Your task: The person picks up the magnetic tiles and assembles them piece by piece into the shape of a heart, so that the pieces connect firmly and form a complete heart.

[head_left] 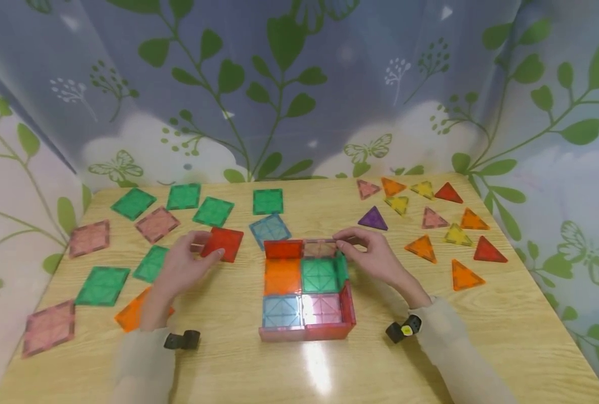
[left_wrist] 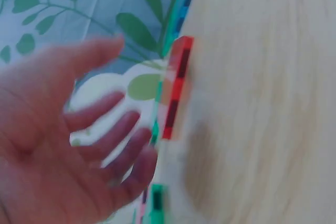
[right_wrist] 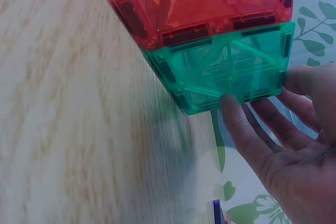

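Tile in red (head_left: 229, 241) lying left of tile box (head_left: 306, 335)
Left of box, hovering over tile with left hand (head_left: 182, 259) spread, no grip seen; for lifting, probably light, stiff, slick-faced, best taken by opposite edges. Narrow bare table (head_left: 252, 278) alongside box; blue tile (head_left: 270, 229) crowding far left corner. At box's far right corner, pinching with right hand (head_left: 372, 255); joints likely easily parted. Right of box, orange triangle (head_left: 421, 248) well apart.
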The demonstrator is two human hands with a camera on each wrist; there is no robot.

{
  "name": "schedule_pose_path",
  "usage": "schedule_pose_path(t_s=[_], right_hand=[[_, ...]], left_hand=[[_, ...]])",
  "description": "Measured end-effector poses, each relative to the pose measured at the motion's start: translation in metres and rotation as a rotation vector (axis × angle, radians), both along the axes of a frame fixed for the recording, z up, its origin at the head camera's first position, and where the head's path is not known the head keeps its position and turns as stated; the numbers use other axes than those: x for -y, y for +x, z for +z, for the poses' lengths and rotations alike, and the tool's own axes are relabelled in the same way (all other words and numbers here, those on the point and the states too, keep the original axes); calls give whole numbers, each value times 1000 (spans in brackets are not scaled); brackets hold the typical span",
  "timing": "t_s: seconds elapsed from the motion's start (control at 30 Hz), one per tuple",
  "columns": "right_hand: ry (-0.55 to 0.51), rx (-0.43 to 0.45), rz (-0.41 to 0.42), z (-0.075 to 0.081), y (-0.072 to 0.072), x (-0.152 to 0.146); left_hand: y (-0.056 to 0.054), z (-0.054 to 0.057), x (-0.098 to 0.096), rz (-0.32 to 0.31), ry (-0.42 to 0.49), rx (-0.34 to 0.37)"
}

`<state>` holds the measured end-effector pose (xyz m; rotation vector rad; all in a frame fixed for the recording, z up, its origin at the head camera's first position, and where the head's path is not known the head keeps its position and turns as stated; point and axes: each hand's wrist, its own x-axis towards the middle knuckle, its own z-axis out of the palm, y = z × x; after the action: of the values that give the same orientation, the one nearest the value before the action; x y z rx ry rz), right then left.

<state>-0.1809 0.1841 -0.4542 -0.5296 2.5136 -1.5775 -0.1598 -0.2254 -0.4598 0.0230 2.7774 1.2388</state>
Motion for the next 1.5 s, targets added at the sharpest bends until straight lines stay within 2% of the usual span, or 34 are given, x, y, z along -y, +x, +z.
schedule_pose_path(t_s=[0.13,0.23,0.37,0.5,0.7,0.8,0.9,1.0,1.1,1.33,1.5], right_hand=[[0,0,-3,0,1,0],[-2,0,1,0,1,-1],[-9,-2,1,0,1,-1],[-9,-13,9,0,0,-1],[-10,-15,6,1,0,-2],[-20,-10,8,1,0,-2],[-25,-12,11,0,1,-1],[-25,-17,11,0,1,-1],[-23,-12,12,0,2,-1],[-16,-5,15,-1,1,-1],[-19,-9,12,-1,1,-1]], left_hand=[[-9,-6,-5,80,-59,46],[-13,-8,-10,107,-123,79],[-16,-7,-16,86,-217,96],[-15,-6,-18,65,-246,112],[-18,-4,-17,63,-226,132],[-19,-3,-18,84,-167,135],[-16,-2,-21,97,-87,94],[-9,-2,-29,55,7,27],[0,-1,-40,-39,82,11],[20,0,-65,-261,197,142],[25,-3,-71,-381,207,153]])
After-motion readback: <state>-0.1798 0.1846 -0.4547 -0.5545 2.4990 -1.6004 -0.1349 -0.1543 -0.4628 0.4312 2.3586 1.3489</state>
